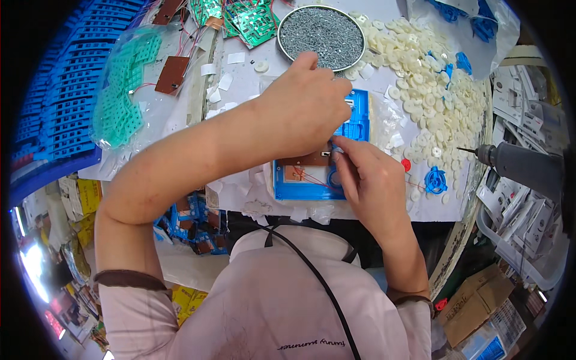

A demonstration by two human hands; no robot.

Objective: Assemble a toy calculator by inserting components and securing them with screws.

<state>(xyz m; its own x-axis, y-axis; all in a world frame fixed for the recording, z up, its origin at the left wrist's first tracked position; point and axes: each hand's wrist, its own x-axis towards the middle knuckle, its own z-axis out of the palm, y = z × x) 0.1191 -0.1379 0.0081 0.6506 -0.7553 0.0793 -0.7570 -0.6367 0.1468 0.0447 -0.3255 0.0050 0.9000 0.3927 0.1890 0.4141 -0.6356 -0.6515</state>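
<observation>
A blue plastic casing (282,187) lies open on the table in front of me, with a brown circuit board (309,161) and thin red wires in it. My left hand (309,105) reaches across the casing's upper part, its knuckles close to the near rim of a round dish of small metal screws (323,37). Its fingers are curled, and whatever they hold is hidden under the hand. At the casing's right side, my right hand (373,180) pinches thumb and forefinger together at the board's edge. What sits in that pinch is too small to name.
Many cream plastic discs (426,90) spread over the right side, near a blue ring-shaped part (435,180). An electric screwdriver (522,165) juts in from the right. Green circuit boards (252,24), bagged mint-green plastic parts (126,90) and a blue basket (72,78) are at the left.
</observation>
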